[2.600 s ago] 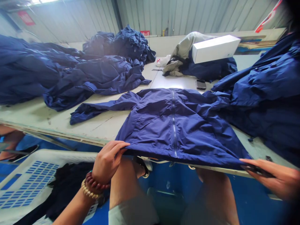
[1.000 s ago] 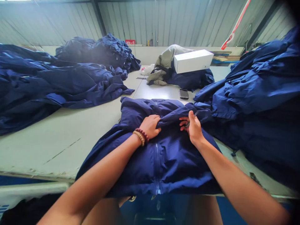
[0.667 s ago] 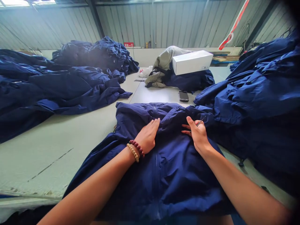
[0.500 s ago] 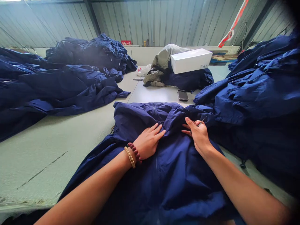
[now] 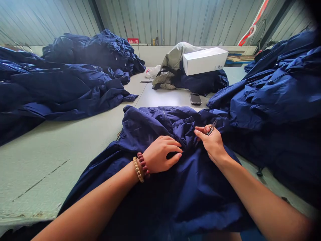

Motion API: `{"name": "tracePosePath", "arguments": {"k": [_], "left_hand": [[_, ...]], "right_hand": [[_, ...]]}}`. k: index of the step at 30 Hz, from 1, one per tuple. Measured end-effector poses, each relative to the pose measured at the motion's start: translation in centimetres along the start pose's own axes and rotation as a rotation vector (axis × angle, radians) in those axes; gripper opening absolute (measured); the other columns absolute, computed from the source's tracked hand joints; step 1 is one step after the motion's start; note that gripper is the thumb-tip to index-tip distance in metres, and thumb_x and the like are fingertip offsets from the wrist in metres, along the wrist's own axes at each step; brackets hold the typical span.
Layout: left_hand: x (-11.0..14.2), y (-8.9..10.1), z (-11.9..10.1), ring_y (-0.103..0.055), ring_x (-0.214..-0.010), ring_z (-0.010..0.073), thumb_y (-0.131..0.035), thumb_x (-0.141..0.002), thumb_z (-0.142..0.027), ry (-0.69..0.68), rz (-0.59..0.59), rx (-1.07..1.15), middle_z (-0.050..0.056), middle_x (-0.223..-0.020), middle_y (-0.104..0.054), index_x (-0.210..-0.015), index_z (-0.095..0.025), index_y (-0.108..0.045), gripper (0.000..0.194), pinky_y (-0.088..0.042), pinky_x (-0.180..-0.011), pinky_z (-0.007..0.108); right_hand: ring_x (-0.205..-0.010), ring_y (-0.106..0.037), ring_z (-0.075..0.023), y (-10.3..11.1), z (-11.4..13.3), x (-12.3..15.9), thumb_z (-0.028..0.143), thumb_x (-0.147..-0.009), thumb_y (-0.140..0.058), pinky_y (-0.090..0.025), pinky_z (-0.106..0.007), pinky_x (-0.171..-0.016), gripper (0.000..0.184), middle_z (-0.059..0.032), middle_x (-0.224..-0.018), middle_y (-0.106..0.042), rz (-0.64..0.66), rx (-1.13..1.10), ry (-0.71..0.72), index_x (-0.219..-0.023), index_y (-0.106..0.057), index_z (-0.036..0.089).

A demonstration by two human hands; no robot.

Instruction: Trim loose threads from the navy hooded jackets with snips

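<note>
A navy blue jacket [image 5: 195, 190] with a zip down its front lies spread before me on the table. My left hand [image 5: 162, 154], two beaded bracelets at its wrist, rests palm down on the cloth with thumb and fingers apart. Just beyond its fingertips, a gathered, elastic-edged sleeve cuff [image 5: 184, 129] sits bunched on the jacket. At the cuff's right side, my right hand [image 5: 214, 144] is closed around small dark thread snips [image 5: 212, 127], whose tips point up and away. Its thumb and forefinger reach the cuff's edge; whether they pinch the cloth is hard to see.
Navy garments are heaped on the left [image 5: 62, 90] and on the right [image 5: 276, 100] of the pale table [image 5: 82, 144]. Beyond the jacket lie a phone [image 5: 195, 99] and a white box [image 5: 204, 61] on a dark and grey cloth bundle [image 5: 173, 60].
The cuff now shows, bunched up on the jacket. My left hand has moved slightly right and nearer me. My right hand's fingers have drawn together at the cuff, and the snips stand out more.
</note>
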State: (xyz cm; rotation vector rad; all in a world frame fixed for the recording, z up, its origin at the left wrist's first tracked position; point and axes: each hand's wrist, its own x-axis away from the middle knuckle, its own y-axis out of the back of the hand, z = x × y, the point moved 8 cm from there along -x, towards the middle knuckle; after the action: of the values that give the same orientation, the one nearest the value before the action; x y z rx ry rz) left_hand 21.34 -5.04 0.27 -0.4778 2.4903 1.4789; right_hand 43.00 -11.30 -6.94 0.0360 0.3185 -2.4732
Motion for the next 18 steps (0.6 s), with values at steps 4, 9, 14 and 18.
{"name": "tracePosePath", "arguments": {"k": [4, 9, 14, 18], "left_hand": [[0.4, 0.5, 4.8, -0.079, -0.089, 0.0204, -0.062, -0.104, -0.047, 0.427, -0.195, 0.375, 0.006, -0.11, -0.083, -0.113, -0.021, -0.077, 0.031, -0.063, -0.077, 0.031], [1.1, -0.5, 8.2, -0.08, -0.08, 0.0232, -0.077, -0.09, -0.067, 0.734, -0.183, 0.761, 0.015, -0.128, -0.077, -0.136, -0.02, -0.069, 0.067, -0.057, -0.047, 0.025], [1.0, -0.1, 7.6, -0.073, -0.08, 0.0168, -0.093, -0.076, -0.06, 0.696, -0.265, 0.925, 0.011, -0.112, -0.078, -0.112, -0.018, -0.081, 0.056, -0.054, -0.05, 0.019], [0.8, 0.5, 6.7, -0.065, -0.074, 0.0104, -0.097, -0.071, -0.05, 0.611, -0.389, 1.045, 0.004, -0.091, -0.073, -0.088, -0.016, -0.078, 0.043, -0.054, -0.057, 0.017]], "right_hand": [[-0.07, -0.066, -0.0134, -0.4, 1.3, 0.6, 0.041, -0.059, -0.101, -0.055, -0.027, -0.059, 0.067, -0.0013, -0.098, -0.076, 0.036, -0.087, 0.006, -0.083, -0.04, 0.026], [-0.062, -0.057, -0.0094, -2.4, 3.7, 2.2, 0.036, -0.063, -0.101, -0.05, -0.024, -0.055, 0.068, 0.0045, -0.088, -0.07, 0.25, -0.23, -0.002, -0.081, -0.037, 0.026], [-0.062, -0.053, -0.0098, -4.2, 4.2, 4.2, 0.034, -0.067, -0.101, -0.048, -0.022, -0.053, 0.066, 0.0065, -0.076, -0.06, 0.455, -0.247, -0.1, -0.08, -0.038, 0.026], [-0.062, -0.055, -0.0093, -3.0, 4.0, 3.4, 0.034, -0.058, -0.106, -0.047, -0.022, -0.05, 0.071, 0.0043, -0.084, -0.068, 0.303, -0.243, -0.093, -0.077, -0.038, 0.025]]}}
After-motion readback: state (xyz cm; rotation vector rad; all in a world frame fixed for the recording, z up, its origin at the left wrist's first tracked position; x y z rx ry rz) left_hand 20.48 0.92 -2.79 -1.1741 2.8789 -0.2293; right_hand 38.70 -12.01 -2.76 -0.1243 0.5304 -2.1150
